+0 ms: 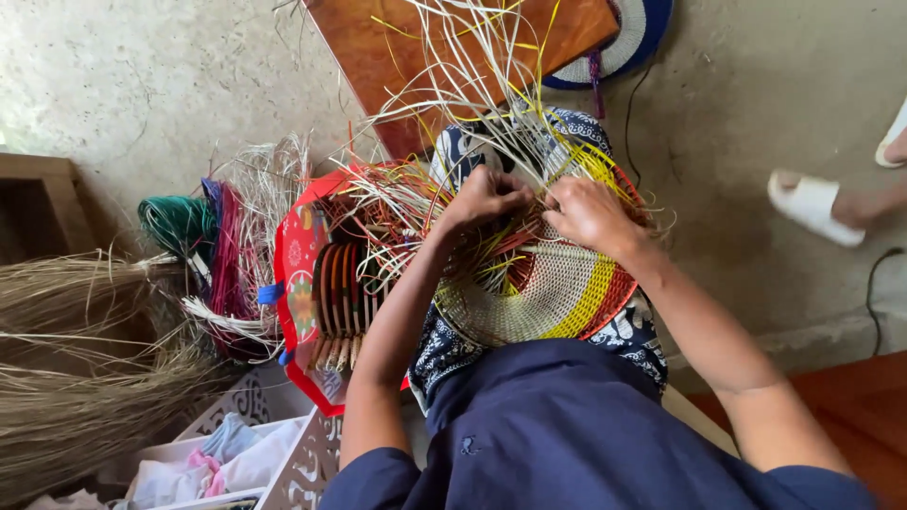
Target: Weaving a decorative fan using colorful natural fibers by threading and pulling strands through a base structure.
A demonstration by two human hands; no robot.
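Fingers of the left hand (484,200) curled tight, pinching pale strips (472,85) at the centre of a half-woven round mat (553,293). Fingers of the right hand (590,215) likewise bent down and closed over the strips just to the right, knuckles up, fingertips hidden in the weave. Hands nearly touching, pressed to the far edge of the woven part. Mat resting on the lap, over a blue-and-white patterned cloth (628,340), woven in cream with a yellow band and an orange-red rim. Loose cream and yellow strips fanning up and away from the hands toward the far side, across a brown wooden board (378,47). Just left of the lap, a red tray (295,255) holding curved dark and orange strips on edge. Farther left, bundles of green (175,222), pink (227,255) and pale fibre, then a large sheaf of dry straw (76,368) at the left edge. Near left, a white cut-out box (302,467) with folded cloths inside. Far right, on the concrete floor (756,123), another person's foot in a white sandal (812,206). At the far edge, a round blue-and-white woven piece (633,38), partly behind the board.
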